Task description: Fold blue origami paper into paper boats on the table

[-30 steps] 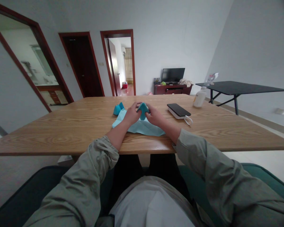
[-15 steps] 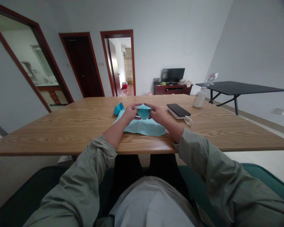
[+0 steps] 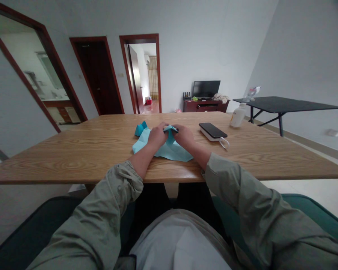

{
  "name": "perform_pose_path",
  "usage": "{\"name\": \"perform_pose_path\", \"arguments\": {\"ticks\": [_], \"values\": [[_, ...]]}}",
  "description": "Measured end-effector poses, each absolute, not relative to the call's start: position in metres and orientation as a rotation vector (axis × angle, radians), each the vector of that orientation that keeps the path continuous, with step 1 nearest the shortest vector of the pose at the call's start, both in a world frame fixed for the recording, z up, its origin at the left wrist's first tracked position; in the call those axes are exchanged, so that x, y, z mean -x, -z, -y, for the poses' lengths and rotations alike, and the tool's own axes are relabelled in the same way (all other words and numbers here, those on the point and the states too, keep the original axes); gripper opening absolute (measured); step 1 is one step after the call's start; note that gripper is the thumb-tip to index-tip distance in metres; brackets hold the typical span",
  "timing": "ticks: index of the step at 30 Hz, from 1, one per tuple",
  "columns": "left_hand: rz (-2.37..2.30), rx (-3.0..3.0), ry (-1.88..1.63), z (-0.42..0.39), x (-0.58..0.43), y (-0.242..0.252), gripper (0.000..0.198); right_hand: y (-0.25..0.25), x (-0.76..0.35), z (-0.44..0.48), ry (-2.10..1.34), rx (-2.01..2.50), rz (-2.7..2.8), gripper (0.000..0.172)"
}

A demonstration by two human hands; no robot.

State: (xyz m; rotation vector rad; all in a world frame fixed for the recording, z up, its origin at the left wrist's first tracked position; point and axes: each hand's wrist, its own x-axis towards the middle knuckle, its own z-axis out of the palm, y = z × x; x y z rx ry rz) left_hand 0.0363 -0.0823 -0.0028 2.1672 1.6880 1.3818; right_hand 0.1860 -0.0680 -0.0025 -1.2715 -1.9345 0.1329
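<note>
Both my hands grip a small piece of folded light-blue paper [image 3: 170, 137], held just above the middle of the table near me. My left hand [image 3: 158, 135] closes on its left side. My right hand [image 3: 183, 135] pinches the right side, so the two hands are close together. Its upper edge is bent between my fingers, which partly hide it. Beneath the hands, a larger light-blue sheet [image 3: 173, 153] lies spread on the wood, partly covered by my wrists. A darker blue folded paper shape [image 3: 141, 128] with pointed tips rests just beyond the sheet's left end.
On the wooden table [image 3: 81, 150], a black phone [image 3: 212, 130] lies on a white box with a white loop. Further right stands a white bottle [image 3: 238, 115]. A black table [image 3: 287, 104] is behind it, and a television [image 3: 206, 89] stands by the far wall.
My hands have come closer together, and the folded paper between them has gone from spread wide to squeezed narrow. The sheet underneath has shifted slightly left.
</note>
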Motion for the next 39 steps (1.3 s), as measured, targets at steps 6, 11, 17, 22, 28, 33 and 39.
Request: {"name": "perform_pose_path", "arguments": {"ticks": [6, 11, 17, 22, 28, 33, 39], "values": [[-1.500, -1.957, -1.438, 0.080, -0.028, 0.002, 0.033, 0.009, -0.190, 0.056, -0.340, 1.023, 1.921, 0.055], [-1.225, -1.393, -1.442, 0.076, -0.029, 0.001, 0.044, 0.015, -0.192, 0.052, -0.506, 1.028, 1.901, 0.069], [-1.032, -1.118, -1.215, 0.079, -0.034, 0.000, 0.024, 0.019, -0.193, 0.054, -0.115, 0.984, 2.051, 0.067], [-0.923, -0.961, -1.221, 0.083, -0.029, -0.002, 0.018, 0.021, -0.190, 0.055, -0.053, 0.988, 2.208, 0.070], [-0.716, -1.019, -1.184, 0.082, -0.025, -0.002, 0.034, 0.024, -0.187, 0.060, -0.026, 0.868, 2.333, 0.088], [-0.880, -1.129, -1.358, 0.073, -0.027, 0.006, 0.035, 0.027, -0.184, 0.055, -0.196, 0.731, 2.327, 0.087], [-0.943, -1.268, -1.439, 0.068, -0.021, 0.011, 0.049, 0.020, -0.186, 0.046, -0.706, 0.742, 1.860, 0.059]]}}
